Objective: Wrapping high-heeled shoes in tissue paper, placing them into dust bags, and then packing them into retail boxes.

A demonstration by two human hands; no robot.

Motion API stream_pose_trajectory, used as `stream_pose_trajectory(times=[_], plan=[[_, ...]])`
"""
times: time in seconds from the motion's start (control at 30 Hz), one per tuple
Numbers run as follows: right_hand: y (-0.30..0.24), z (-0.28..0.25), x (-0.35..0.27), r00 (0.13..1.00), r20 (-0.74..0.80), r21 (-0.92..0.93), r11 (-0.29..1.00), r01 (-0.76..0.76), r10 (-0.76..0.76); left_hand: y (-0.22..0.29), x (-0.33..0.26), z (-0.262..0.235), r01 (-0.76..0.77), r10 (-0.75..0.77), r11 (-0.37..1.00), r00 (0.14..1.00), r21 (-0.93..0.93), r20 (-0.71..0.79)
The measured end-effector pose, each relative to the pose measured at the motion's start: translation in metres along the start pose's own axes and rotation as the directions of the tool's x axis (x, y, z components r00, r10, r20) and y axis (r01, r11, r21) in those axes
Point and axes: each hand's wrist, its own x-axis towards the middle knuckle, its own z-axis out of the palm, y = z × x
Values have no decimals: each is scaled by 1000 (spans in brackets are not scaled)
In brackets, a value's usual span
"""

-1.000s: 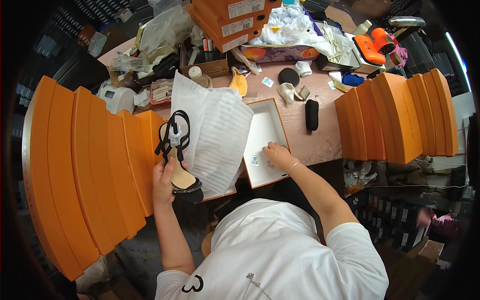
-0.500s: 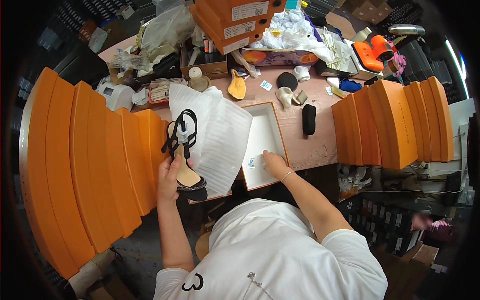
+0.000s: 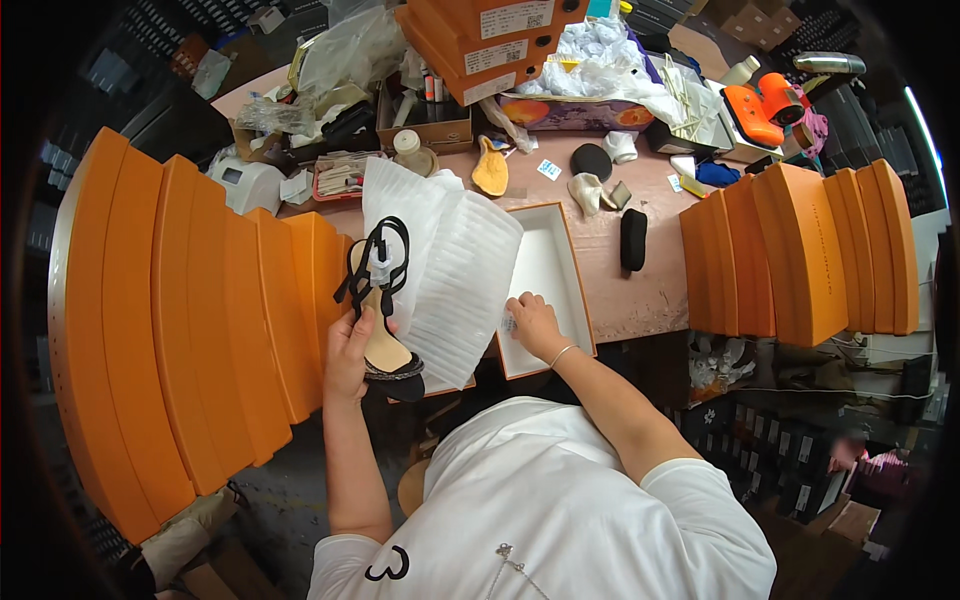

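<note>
In my left hand (image 3: pixel 346 355) is a black strappy sandal (image 3: pixel 390 350) with a beige insole and a sparkly toe band. My fingers are closed around its side, and a bit of clear wrap sits among the upper straps. White ribbed foam sheeting (image 3: pixel 455 270) lies behind and beside the sandal, overlapping a white-lined shoebox part with orange edges (image 3: pixel 570 270). My right hand (image 3: pixel 535 325) is inside that box part, fingers bent and slightly apart. Their tips touch a small blue-and-white sticker (image 3: pixel 508 322), partly covered by them.
Orange shoeboxes (image 3: pixel 200 320) are stacked at the left, more orange boxes (image 3: pixel 800 250) at the right, and another stack (image 3: pixel 490 50) at the back. A black oblong pouch (image 3: pixel 633 240) lies right of the box part. A jar (image 3: pixel 411 150) and a yellow pad (image 3: pixel 491 168) stand farther back.
My right hand has shifted left within the box part, and its fingers now partly cover the sticker. My left hand still holds the sandal. The whole view has shifted slightly.
</note>
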Motion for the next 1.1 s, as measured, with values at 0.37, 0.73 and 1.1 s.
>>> stream_pose_trajectory(times=[0.37, 0.73, 1.1], plan=[[-1, -56, -42, 995, 50, 278, 958, 72, -89, 4, -5, -6, -5, 5, 1000, 999, -18, -38], [-4, -81, -93, 973, 28, 253, 943, 215, -229, 8, 24, -23, -98, 99, 994, 995, 44, -25], [78, -31, -298, 689, 104, 803, -469, 367, 717, 3, 45, -10, -53, 47, 994, 997, -99, -55]])
